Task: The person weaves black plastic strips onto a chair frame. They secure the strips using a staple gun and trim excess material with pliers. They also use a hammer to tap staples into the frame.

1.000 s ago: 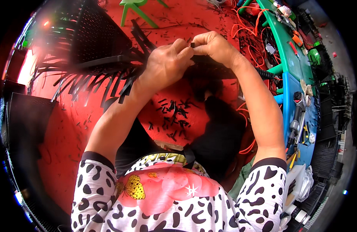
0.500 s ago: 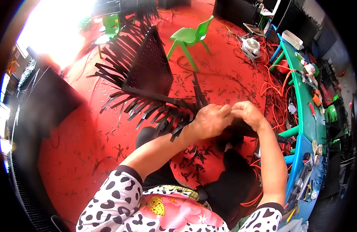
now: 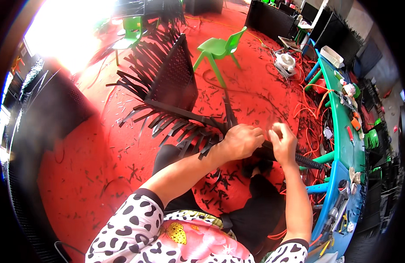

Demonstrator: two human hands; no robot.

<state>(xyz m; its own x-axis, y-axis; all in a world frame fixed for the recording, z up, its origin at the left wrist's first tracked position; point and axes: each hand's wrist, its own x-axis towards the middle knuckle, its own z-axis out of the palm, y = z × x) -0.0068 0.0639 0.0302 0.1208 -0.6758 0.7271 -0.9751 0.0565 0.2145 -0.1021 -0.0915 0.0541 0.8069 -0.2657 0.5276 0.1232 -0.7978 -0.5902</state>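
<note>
A black woven furniture panel (image 3: 174,81) stands tilted before me, with many loose flat strips (image 3: 141,65) fanning from its left and lower edges. Beside the near end of its dark frame bar (image 3: 185,115), my left hand (image 3: 242,141) is closed, fingers curled together; what it pinches is hidden. My right hand (image 3: 283,143) is raised just to its right, a small gap between them. Its fingers are curled in, the tips blurred, so anything in them is too small to make out. A dark ribbed bar (image 3: 308,161) runs below the right hand.
A green chair (image 3: 217,48) stands beyond the panel, and a white fan (image 3: 285,62) sits farther right. Cut strips (image 3: 217,190) litter the red floor. Orange cables (image 3: 310,105) run beside the green table (image 3: 338,107) and the blue table (image 3: 336,188) with tools (image 3: 340,206).
My right hand has moved away from my left hand, with its fingers lifted upright. The left hand has stayed nearly in place. The whole view has shifted slightly.
</note>
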